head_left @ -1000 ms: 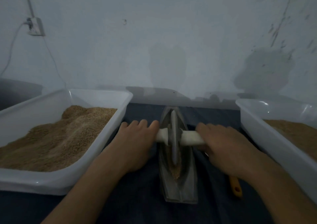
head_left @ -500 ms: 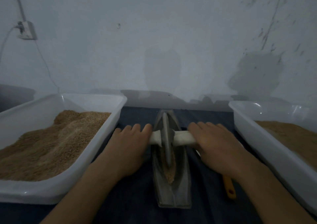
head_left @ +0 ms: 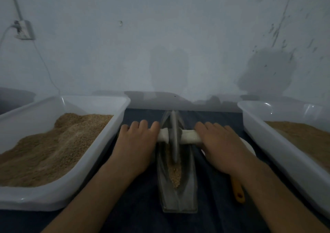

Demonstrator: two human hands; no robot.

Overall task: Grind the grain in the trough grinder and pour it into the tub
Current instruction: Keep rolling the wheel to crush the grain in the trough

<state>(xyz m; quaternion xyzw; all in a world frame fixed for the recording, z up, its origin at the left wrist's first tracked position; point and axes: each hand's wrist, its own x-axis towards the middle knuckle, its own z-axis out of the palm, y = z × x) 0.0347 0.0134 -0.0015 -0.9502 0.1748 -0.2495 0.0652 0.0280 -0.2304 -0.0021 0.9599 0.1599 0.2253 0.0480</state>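
Grey boat-shaped metal trough grinder (head_left: pixel 178 182) — set lengthwise on a dark blue cloth-covered table (head_left: pixel 137 213), narrow ends pointing toward and away from the person. Its grey disc-shaped grinding wheel (head_left: pixel 174 136) stands upright in the groove at the far half of the trough. A pale cylindrical axle handle (head_left: pixel 189 136) runs crosswise through the wheel.

Tan coarse grain (head_left: pixel 175 173) — a thin line in the trough's groove, lying on the near side of the wheel.

Left hand (head_left: pixel 135 147) — palm down over the left end of the handle, fingers side by side and extended forward (whether they curl under the handle cannot be told).

Right hand (head_left: pixel 221 147) — palm down over the right end of the handle, fingers side by side and extended; underside likewise hidden.

White rectangular plastic tub on the left (head_left: pixel 67 193) — heaped with tan grain, just beside the left forearm.

White rectangular plastic tub on the right (head_left: pixel 267 143) — holds a flatter brown layer.

Orange plastic handle (head_left: pixel 237 191) — on the cloth between trough and right tub, its upper part hidden beneath the right wrist.
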